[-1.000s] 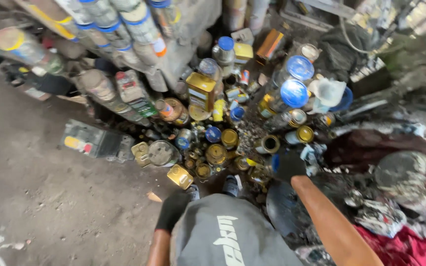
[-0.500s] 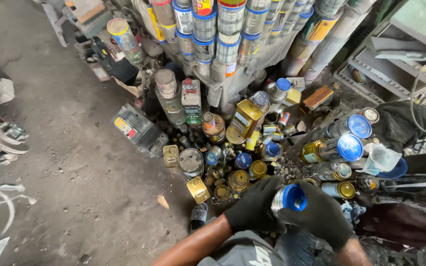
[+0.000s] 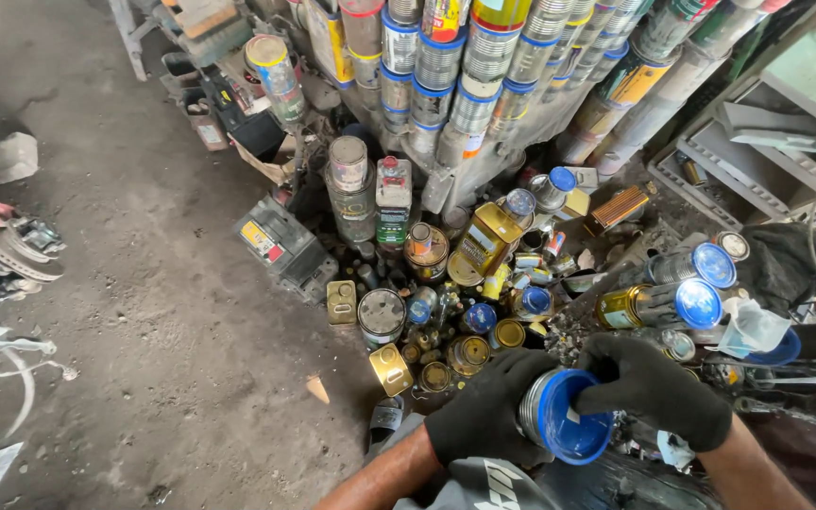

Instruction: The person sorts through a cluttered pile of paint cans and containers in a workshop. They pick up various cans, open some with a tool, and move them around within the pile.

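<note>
While both hands wear black gloves, the left hand (image 3: pixel 491 406) wraps its fingers (image 3: pixel 512 370) around the metal body of a tin (image 3: pixel 559 416), and the right hand (image 3: pixel 658 387) pinches the blue lid (image 3: pixel 573 430) of that tin at its rim; both sets of fingers are closed in a grasp, none released; the tin lies on its side between the two palms, lid toward the camera, low in the view.

Just beyond the left fingertips stands a crowd of small cans (image 3: pixel 446 354), most with gold or dark tops; a flat gold tin (image 3: pixel 391 368) lies left of the left fingers; a round grey-topped can (image 3: pixel 382 314) stands farther out on the same side.

Beyond the right fingers lie two larger tins with blue ends (image 3: pixel 696 302), on their sides, near but apart from the glove; a clear plastic cup (image 3: pixel 750 329) sits just past them.

Well beyond both hands, a car battery (image 3: pixel 280 247) rests on the concrete floor (image 3: pixel 144 312); a wall of stacked cans (image 3: pixel 465 76) rises behind the clutter, closing off the far side.
</note>
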